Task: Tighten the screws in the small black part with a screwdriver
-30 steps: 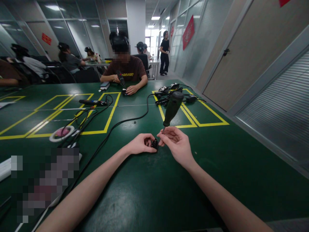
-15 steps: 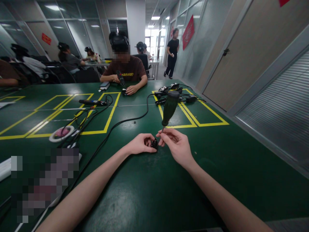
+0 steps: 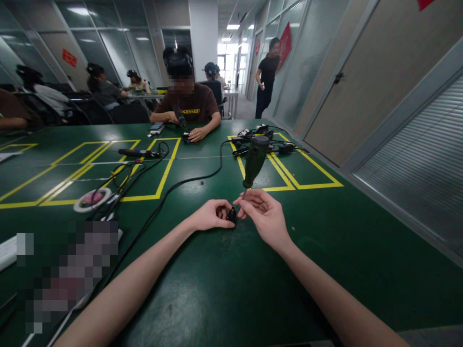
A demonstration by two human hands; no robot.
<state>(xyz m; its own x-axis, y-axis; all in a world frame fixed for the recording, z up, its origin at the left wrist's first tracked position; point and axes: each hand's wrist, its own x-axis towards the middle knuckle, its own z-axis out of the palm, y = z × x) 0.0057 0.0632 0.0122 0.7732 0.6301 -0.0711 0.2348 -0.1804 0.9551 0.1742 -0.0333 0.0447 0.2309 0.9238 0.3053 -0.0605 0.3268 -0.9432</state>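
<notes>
My left hand (image 3: pixel 211 215) rests on the green table, its thumb and fingers closed around a small black part (image 3: pixel 232 216) with a round metallic-looking top. Just to the right, my right hand (image 3: pixel 265 214) pinches the thin shaft of a screwdriver (image 3: pixel 256 161) between thumb and fingertips. The dark green handle points up and leans slightly away to the right. Fingers cover the shaft's lower end, so I cannot tell whether the tip touches anything. The two hands are close together, with the black part between them.
A long black cable (image 3: pixel 173 187) crosses the table left of my hands. Black adapters and cords (image 3: pixel 265 137) lie at the far right. A tape roll (image 3: pixel 92 199) and an electric screwdriver (image 3: pixel 139 153) are on the left. A co-worker (image 3: pixel 188 103) sits opposite, holding a power tool.
My hands, the black part and the screwdriver have barely moved. In the background, a standing person has walked closer along the corridor.
</notes>
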